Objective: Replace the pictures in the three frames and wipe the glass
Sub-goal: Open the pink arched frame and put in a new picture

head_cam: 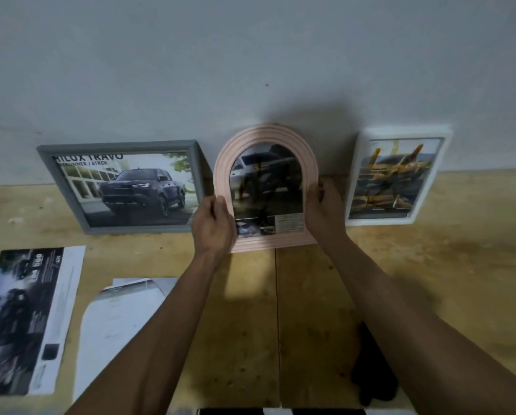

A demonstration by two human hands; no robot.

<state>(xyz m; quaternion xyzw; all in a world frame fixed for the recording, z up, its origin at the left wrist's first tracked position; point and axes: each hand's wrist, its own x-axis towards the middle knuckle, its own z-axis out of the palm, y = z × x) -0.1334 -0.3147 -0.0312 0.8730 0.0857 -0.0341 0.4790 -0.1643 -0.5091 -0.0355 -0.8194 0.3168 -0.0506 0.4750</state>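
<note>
Three frames lean against the pale wall on a wooden surface. The pink arched frame (265, 139) stands in the middle with a dark car picture behind its glass. My left hand (213, 224) grips its lower left edge and my right hand (325, 209) grips its right edge. To the left stands a grey rectangular frame (71, 190) showing a dark pickup truck. To the right stands a white frame (357, 163) with a yellow machinery picture.
Loose printed sheets lie on the wooden surface (430, 280) at the near left: a car page (20, 319) and a pale arch-cut sheet (116, 322). A dark cloth (373, 375) lies near my right forearm.
</note>
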